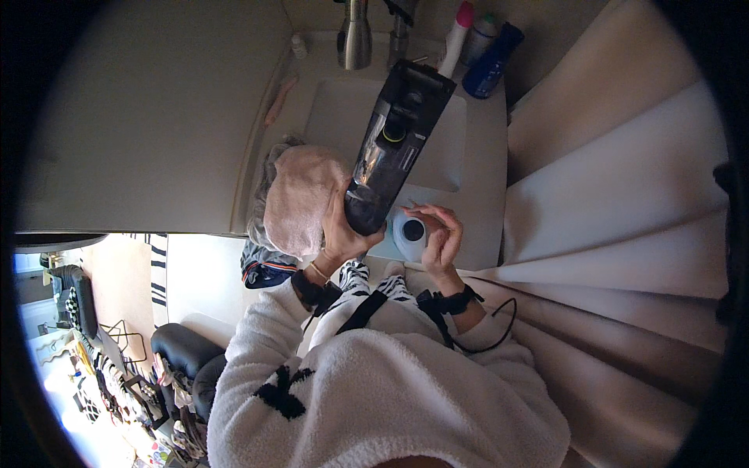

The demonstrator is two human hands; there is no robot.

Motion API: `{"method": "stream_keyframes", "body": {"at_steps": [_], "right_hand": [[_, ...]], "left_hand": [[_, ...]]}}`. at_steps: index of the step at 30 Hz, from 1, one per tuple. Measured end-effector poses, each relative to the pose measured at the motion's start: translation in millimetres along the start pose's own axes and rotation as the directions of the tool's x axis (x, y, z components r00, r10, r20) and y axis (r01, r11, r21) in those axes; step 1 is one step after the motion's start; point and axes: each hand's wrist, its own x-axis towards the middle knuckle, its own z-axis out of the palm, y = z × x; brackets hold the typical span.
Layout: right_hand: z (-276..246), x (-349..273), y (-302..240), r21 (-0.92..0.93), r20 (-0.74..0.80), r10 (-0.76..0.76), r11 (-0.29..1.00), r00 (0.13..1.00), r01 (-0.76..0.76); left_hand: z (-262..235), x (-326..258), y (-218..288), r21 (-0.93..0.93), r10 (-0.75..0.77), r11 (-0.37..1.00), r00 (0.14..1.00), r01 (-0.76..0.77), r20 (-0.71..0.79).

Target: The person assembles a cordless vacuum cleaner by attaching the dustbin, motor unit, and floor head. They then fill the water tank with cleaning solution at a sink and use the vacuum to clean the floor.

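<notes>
My left hand is closed around the lower end of a long black tank with a clear section and a yellow-ringed round cap. The tank is held tilted, its far end leaning up and right. Right of its lower end stands a pale blue and white bottle with a round dark top; whether that is a cap or an opening I cannot tell. My right hand is at the bottle's right side, fingers bent around its far edge. A pink cloth lies beside my left hand, over something grey.
A pale basin lies beneath the tank. At its far edge stand a metal cylinder, a white bottle with a pink cap and a dark blue bottle. A pale curtain hangs on the right, a flat panel on the left.
</notes>
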Motion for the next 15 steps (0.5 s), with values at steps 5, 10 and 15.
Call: {"method": "stream_keyframes", "body": {"at_steps": [5, 10, 15], "right_hand": [[-2.6, 1.4, -0.3, -0.079, 0.044, -0.09, 0.992, 0.995, 0.093], [-3.6, 1.6, -2.6, 0.009, 0.024, -0.088, 0.996, 0.996, 0.088], [-5.2, 2.5, -7.1, -0.069, 0.052, -0.075, 0.994, 0.996, 0.079]], "left_hand": [[-6.2, -4.4, 6.1, 0.018, 0.002, 1.0, 1.0, -0.002, -0.012], [-13.6, -10.0, 16.9, 0.028, -0.033, 0.999, 0.999, 0.033, 0.003], [-16.9, -14.8, 17.2, -0.001, -0.034, 0.999, 0.999, 0.034, -0.004]]}}
